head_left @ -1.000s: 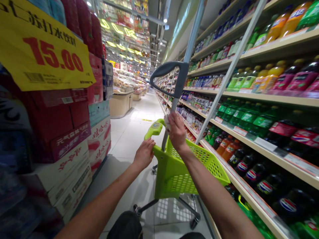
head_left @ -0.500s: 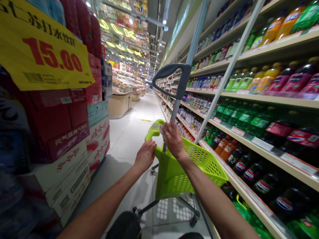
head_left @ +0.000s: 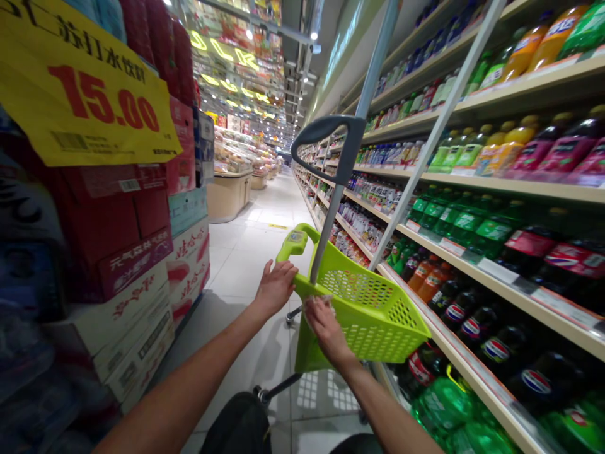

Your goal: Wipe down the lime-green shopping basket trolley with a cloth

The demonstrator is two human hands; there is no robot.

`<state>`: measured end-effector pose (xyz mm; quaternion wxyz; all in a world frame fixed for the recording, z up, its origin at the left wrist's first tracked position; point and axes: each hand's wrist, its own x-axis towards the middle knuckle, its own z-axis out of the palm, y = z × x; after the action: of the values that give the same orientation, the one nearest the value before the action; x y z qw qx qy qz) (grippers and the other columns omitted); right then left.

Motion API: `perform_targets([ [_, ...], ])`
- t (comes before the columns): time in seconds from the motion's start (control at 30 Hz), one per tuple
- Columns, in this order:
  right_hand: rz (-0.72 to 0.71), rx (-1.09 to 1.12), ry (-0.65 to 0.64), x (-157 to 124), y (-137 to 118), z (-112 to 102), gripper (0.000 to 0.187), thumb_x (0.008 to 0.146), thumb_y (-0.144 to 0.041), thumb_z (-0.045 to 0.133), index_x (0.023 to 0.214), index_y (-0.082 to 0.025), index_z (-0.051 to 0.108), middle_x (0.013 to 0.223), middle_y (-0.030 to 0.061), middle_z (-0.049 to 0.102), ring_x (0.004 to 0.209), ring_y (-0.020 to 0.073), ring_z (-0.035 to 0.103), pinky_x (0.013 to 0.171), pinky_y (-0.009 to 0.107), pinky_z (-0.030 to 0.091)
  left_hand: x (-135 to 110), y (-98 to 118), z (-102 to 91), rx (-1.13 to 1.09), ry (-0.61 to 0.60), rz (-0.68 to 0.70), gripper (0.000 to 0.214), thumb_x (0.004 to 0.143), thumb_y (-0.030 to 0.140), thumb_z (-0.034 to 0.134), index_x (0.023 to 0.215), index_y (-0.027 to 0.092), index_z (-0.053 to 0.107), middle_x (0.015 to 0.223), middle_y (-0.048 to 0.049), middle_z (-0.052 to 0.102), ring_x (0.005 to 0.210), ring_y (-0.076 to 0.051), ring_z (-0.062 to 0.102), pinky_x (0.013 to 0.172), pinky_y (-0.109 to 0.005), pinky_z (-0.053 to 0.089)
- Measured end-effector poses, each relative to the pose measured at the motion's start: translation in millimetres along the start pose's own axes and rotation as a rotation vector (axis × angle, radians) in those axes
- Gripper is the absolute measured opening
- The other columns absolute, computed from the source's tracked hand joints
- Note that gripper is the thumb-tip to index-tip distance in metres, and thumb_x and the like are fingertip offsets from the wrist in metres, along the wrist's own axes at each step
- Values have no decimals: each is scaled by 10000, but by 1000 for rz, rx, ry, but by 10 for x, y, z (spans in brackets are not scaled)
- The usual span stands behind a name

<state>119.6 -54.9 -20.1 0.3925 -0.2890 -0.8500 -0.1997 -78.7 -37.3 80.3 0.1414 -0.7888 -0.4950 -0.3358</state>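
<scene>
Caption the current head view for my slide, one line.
Supermarket aisle: left hand touching the green cart, right hand holding a pale crumpled wad against its body, bottle shelves alongside.

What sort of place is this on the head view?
Most likely a supermarket's drinks aisle: long shelves lined with bottled drinks on the right, a large yellow price sign reading 15.00 on the left, and a green shopping cart in front of the person.
</scene>
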Motion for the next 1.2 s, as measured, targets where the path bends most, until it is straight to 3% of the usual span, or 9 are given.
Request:
perform_targets([
  [0.07, -67, 16, -76, -129, -36, -2, 368, 884, -117, 360, 1216, -218, 484, 1183, 67, 571, 1260, 170, 331, 985, 383, 407, -15, 7, -1, 0, 3, -22, 288, 749, 142, 487, 1025, 224, 493, 1123, -54, 578, 1145, -222, 447, 1014, -479, 224],
  [0.13, -89, 25, -83, -83, -61, -22, 360, 893, -136, 345, 1213, -218, 487, 1159, 60, 589, 1252, 165, 344, 975, 368, 420, -31, 10, -5, -4, 1, -40, 297, 745, 143, 493, 1030, 226, 489, 1130, -51, 574, 1153, -220, 439, 1017, -473, 221],
  [0.33, -42, 0, 105, 494, 0, -24, 372, 843, -112, 461, 1203, -196, 503, 1164, 82, 581, 1255, 222, 339, 1013, 443, 365, -37, -17, -7, 6, 3, -74, 292, 746, 162, 507, 1032, 215, 483, 1147, -63, 564, 1164, -224, 426, 1018, -471, 216],
  [0.57, -175, 21, -122, -110, -155, 171, 337, 887, -138, 363, 1171, -221, 524, 1092, 36, 622, 1176, 183, 448, 924, 363, 464, -35, -42, 23, 4, -2, -77, 311, 744, 167, 510, 1046, 232, 477, 1158, -52, 557, 1172, -218, 418, 1020, -464, 216],
  [0.63, -107, 52, -74, -91, -166, 127, 344, 880, -137, 372, 1179, -222, 519, 1101, 46, 613, 1198, 190, 423, 940, 382, 448, -35, -52, 27, -1, 0, -73, 309, 748, 172, 507, 1049, 232, 476, 1159, -51, 557, 1174, -217, 415, 1022, -464, 209],
  [0.77, 202, 75, 144, 306, -28, -4, 412, 836, -87, 385, 1222, -191, 487, 1229, 104, 515, 1269, 227, 313, 1013, 470, 346, -26, -57, 24, -2, -3, -82, 295, 751, 178, 511, 1041, 222, 483, 1154, -56, 561, 1166, -220, 424, 1019, -466, 208],
  [0.9, 394, 106, 146, 557, 72, 36, 496, 786, -42, 355, 1252, -179, 458, 1250, 109, 490, 1236, 215, 359, 1024, 454, 333, -20, -36, 10, 8, 4, -94, 288, 747, 180, 522, 1030, 222, 493, 1147, -55, 566, 1154, -218, 434, 1011, -457, 219],
  [1.0, 458, 107, 144, 572, 66, 129, 507, 765, -40, 356, 1242, -169, 468, 1239, 106, 496, 1211, 204, 385, 1026, 429, 335, -6, -31, -12, 15, -4, -114, 287, 727, 171, 544, 1009, 212, 511, 1137, -58, 573, 1137, -222, 446, 993, -445, 247],
  [1.2, 430, 165, 60, 625, 76, 175, 555, 697, -11, 373, 1219, -156, 492, 1228, 108, 502, 1204, 212, 384, 1033, 417, 322, 40, -115, -68, -8, -8, -163, 252, 682, 184, 589, 930, 211, 554, 1061, -47, 609, 1066, -230, 485, 928, -416, 315],
])
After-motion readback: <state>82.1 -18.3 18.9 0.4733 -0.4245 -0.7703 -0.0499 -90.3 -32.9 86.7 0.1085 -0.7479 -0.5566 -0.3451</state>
